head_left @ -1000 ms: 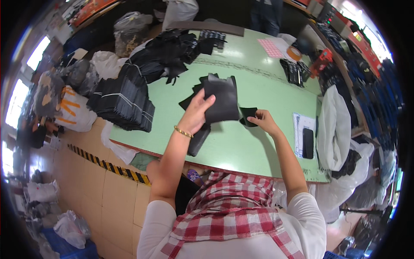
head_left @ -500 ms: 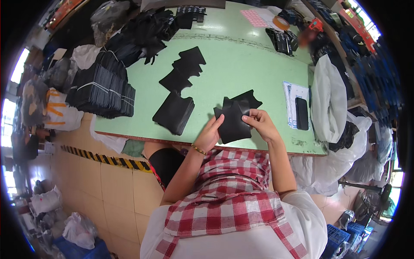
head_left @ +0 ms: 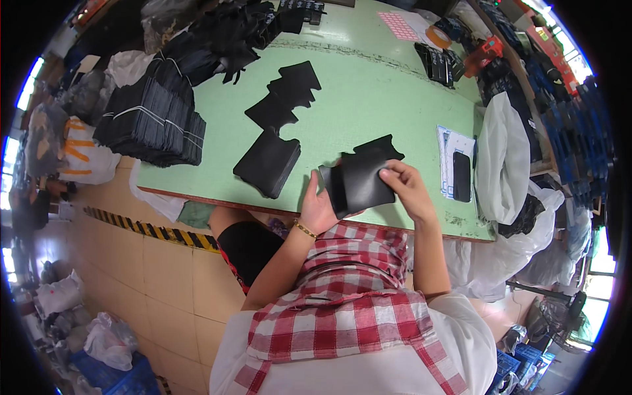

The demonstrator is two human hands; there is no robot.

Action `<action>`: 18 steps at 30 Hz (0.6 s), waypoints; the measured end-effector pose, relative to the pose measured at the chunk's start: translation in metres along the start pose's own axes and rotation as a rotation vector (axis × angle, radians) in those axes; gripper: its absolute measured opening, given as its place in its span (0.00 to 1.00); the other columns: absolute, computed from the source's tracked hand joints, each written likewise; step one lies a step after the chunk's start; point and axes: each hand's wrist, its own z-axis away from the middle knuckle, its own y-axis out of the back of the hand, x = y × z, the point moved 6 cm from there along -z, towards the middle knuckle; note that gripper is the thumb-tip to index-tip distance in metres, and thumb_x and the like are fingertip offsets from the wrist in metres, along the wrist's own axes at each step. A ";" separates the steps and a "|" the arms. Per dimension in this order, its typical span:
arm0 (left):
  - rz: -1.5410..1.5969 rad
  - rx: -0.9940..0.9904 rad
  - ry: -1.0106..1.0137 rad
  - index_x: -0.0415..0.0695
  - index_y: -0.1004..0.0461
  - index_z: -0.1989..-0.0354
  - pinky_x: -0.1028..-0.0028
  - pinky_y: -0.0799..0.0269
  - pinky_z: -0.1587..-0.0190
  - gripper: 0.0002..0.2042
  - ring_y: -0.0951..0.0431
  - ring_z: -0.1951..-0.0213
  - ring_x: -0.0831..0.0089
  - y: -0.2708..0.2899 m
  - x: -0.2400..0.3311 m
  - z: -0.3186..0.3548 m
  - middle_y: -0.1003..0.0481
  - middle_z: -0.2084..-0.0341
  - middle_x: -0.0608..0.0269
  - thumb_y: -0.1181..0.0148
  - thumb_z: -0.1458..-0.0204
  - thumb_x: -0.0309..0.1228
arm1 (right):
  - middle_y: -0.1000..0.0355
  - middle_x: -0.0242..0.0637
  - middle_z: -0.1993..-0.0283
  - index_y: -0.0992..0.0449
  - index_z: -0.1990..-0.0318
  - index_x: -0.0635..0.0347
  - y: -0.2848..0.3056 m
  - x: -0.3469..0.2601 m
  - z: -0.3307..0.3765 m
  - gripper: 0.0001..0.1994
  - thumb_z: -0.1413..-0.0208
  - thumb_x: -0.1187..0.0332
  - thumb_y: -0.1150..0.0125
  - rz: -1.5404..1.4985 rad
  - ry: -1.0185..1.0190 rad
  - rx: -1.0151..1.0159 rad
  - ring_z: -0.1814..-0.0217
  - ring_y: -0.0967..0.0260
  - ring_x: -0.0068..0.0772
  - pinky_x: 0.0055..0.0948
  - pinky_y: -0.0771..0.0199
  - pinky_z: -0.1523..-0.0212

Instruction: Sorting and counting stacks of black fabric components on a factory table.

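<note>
Two flat black leather-like pieces are in my hands near the table's front edge. My left hand [head_left: 320, 212] supports the lower piece [head_left: 334, 191], its thumb raised at the left edge and its fingers mostly hidden underneath. The glossier upper piece [head_left: 366, 183] is pinched along its right edge by my right hand [head_left: 409, 189] and overlaps the lower one. Just beyond them, more notched black pieces [head_left: 385, 146] lie on the green table [head_left: 368, 92]. To the left is a neat stack of such pieces [head_left: 268, 164], with a fanned row [head_left: 284, 97] behind it.
Banded bundles of black pieces [head_left: 148, 125] stand at the left table edge, with a black heap [head_left: 217, 39] behind. At right lie a phone [head_left: 461, 176], printed papers [head_left: 446, 158] and a white plastic bag [head_left: 501, 161]. Orange tape [head_left: 438, 37] sits farther back.
The upper piece has shifted and turned in my right hand, uncovering a strip of the lower one. My left thumb has lifted off the surface. The whole view has tilted slightly.
</note>
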 end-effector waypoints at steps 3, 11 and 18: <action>-0.102 -0.077 0.010 0.58 0.48 0.34 0.42 0.43 0.43 0.37 0.44 0.36 0.55 0.002 0.002 0.000 0.48 0.35 0.52 0.67 0.48 0.66 | 0.28 0.33 0.64 0.28 0.58 0.65 0.005 0.007 -0.009 0.11 0.45 0.69 0.41 0.474 0.145 0.118 0.64 0.33 0.26 0.25 0.33 0.63; -0.075 -0.091 0.002 0.57 0.50 0.33 0.35 0.55 0.41 0.39 0.48 0.35 0.44 -0.003 0.003 0.002 0.49 0.36 0.45 0.67 0.50 0.68 | 0.31 0.43 0.57 0.28 0.58 0.65 0.004 0.027 -0.030 0.17 0.55 0.68 0.35 1.285 0.518 0.284 0.57 0.34 0.46 0.38 0.32 0.58; -0.057 -0.089 0.015 0.53 0.50 0.34 0.37 0.48 0.42 0.44 0.48 0.36 0.42 -0.004 0.004 0.004 0.50 0.36 0.40 0.67 0.54 0.72 | 0.29 0.43 0.65 0.27 0.64 0.66 0.012 0.047 -0.052 0.10 0.55 0.71 0.40 1.390 0.339 0.307 0.66 0.33 0.45 0.36 0.31 0.60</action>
